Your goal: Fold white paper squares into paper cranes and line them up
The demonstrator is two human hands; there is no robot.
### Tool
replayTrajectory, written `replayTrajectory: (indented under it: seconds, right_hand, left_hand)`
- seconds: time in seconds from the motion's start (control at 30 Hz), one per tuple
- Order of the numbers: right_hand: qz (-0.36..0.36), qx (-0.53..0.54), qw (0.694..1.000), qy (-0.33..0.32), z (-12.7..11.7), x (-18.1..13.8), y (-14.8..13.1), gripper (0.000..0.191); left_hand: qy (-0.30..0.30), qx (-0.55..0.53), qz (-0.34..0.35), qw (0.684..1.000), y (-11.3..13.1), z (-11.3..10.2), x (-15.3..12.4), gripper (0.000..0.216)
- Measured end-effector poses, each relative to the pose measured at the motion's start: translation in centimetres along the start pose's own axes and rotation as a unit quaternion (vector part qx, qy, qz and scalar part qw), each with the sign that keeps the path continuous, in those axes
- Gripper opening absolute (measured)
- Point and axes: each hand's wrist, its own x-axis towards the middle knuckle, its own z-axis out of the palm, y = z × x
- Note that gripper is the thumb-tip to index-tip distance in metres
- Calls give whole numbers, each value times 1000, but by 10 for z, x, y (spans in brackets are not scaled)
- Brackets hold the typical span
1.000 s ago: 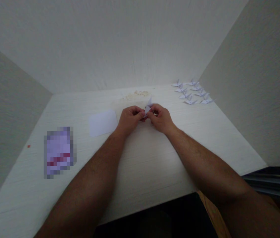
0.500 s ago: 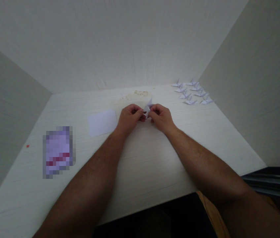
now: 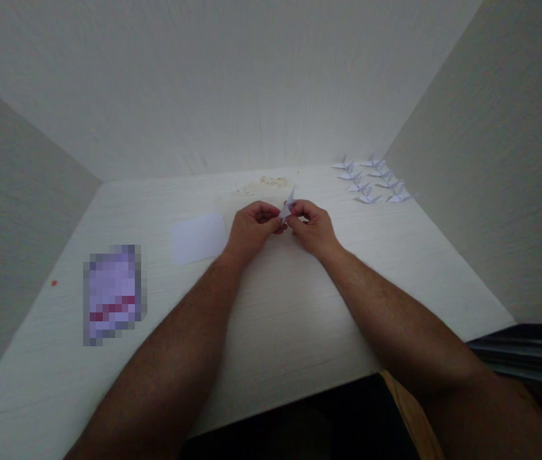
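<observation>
A small folded piece of pale paper (image 3: 288,204) is pinched between both my hands at the middle of the white table (image 3: 271,332). My left hand (image 3: 252,229) grips its left side with fingers curled. On the paper's right side my right hand (image 3: 313,227) is closed, thumb and fingertips pressed together. A thin point of the paper sticks up above my fingers.
A flat white sheet (image 3: 199,237) lies left of my hands. A blurred-out card (image 3: 114,294) sits at the near left. Several small folded paper figures (image 3: 371,182) are grouped at the far right corner. White walls enclose three sides. A brownish stain (image 3: 266,184) marks the table's back.
The folded paper's point has narrowed and stands a little more upright between my fingertips. My hands stay in the same spot.
</observation>
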Motion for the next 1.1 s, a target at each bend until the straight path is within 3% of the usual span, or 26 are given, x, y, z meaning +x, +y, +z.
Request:
replayTrajectory:
  seconds: [0.37,0.6,0.87,1.1]
  right_hand:
    - [-2,7,1000,-14,-1,0,1,7]
    - [6,-6,1000,19,-2,0,-2,7]
    - [-43,-54,991,118,0,-2,-2,6]
    - [-126,-137,973,139,2,-1,2,8]
  left_hand:
    - [5,21,12,1000,-2,-2,1,26]
    - [52,58,28,997,2,3,-2,15]
    - [62,81,30,994,1,3,-1,10]
    - [83,80,31,993,3,4,-1,10]
